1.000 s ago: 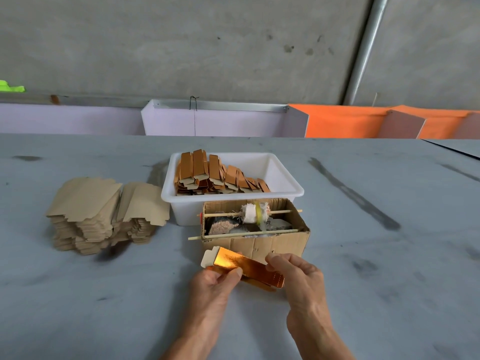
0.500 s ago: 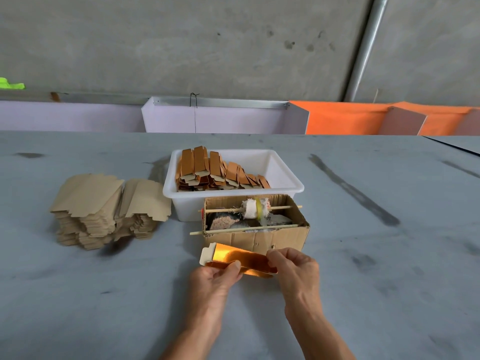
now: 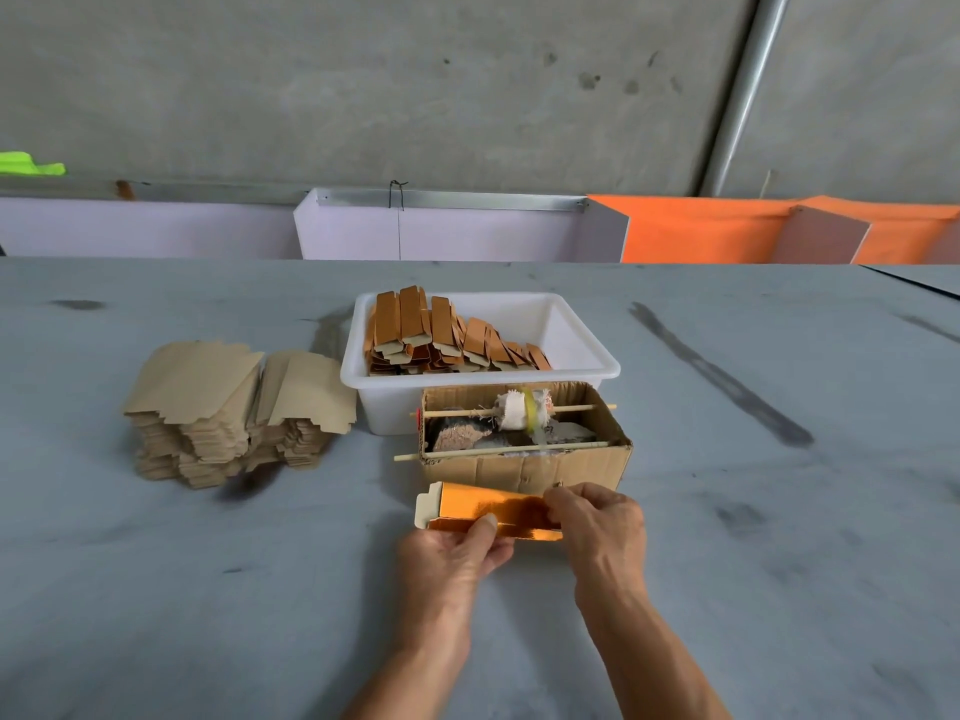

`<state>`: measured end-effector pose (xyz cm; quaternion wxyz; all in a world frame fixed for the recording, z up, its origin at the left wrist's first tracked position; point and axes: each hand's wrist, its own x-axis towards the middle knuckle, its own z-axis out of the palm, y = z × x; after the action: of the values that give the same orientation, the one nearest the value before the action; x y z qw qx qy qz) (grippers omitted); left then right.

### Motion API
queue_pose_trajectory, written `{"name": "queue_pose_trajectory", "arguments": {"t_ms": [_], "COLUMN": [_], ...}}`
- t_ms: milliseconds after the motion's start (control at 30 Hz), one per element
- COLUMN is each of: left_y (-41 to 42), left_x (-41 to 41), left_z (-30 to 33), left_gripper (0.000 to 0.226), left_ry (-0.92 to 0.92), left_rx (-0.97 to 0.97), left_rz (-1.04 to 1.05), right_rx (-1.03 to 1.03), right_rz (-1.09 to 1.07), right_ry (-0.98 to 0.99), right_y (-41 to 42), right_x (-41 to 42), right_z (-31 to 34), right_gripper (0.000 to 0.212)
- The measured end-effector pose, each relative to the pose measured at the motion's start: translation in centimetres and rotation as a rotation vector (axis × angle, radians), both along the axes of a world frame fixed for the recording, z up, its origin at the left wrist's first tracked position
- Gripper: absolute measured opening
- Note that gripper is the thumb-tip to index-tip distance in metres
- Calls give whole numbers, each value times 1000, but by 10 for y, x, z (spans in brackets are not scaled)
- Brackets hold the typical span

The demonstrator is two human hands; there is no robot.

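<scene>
Your left hand (image 3: 457,558) pinches the foil carton (image 3: 498,507) near its left end, thumb on the upper face and fingers beneath, with the pale tab (image 3: 427,509) sticking out just beyond that grip. The carton spans the gap between your two grips, just in front of the cardboard box (image 3: 524,467). It looks light, thin and slick, and likely to crease, so take it by the folds and edges. Your right hand (image 3: 602,527) pinches the right end, fingers curled over the top edge.

Both the left hand (image 3: 457,556) and the right hand (image 3: 602,527) pinch a shiny orange carton (image 3: 493,511) just in front of the cardboard box (image 3: 524,467), with a white tub (image 3: 576,340) behind that box.
</scene>
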<state>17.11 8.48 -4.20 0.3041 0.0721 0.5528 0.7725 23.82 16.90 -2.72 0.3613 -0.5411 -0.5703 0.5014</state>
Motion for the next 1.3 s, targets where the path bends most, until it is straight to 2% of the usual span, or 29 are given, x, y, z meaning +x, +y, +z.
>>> {"name": "queue_pose_trajectory", "arguments": {"t_ms": [533,767,933,1167,1300], "left_y": [-3,-3,-2,1,0], "left_x": [-2,-4,-9,-15,-14], "left_z": [-2,-4,-5,-7,-9], "left_gripper": [15,15,13,11,12], "left_ry": [4,-32,-90,-106,-54], "left_rx": [-15,43,46,55,50], "left_rz": [15,-6,-51,-57,-56], "right_rx": [1,128,134,118,76], "right_rz": [-5,-16,-65,-68,-65], "right_ry": [-62,-210,-250,-264,-220], "right_y": [1,3,6,7,5], "right_x": [-1,-6,-9,-11,-13], "right_z": [3,0,0,4,5], "right_gripper": [28,25,30,34,28]}}
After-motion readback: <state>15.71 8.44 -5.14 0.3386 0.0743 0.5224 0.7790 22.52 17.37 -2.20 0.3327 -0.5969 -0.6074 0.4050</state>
